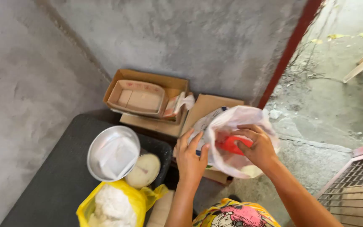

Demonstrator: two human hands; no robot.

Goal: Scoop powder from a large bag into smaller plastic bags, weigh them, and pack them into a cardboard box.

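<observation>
Hands at a white plastic bag (236, 138) right of the black table (55, 180): left hand (191, 157) should steady the rim while right hand (255, 147), closed on a red item (231, 145), grips firmly.

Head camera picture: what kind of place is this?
Probably a rough storage corner by a doorway: a bare concrete wall, stacked cardboard boxes, and both hands holding a white plastic bag.
</observation>
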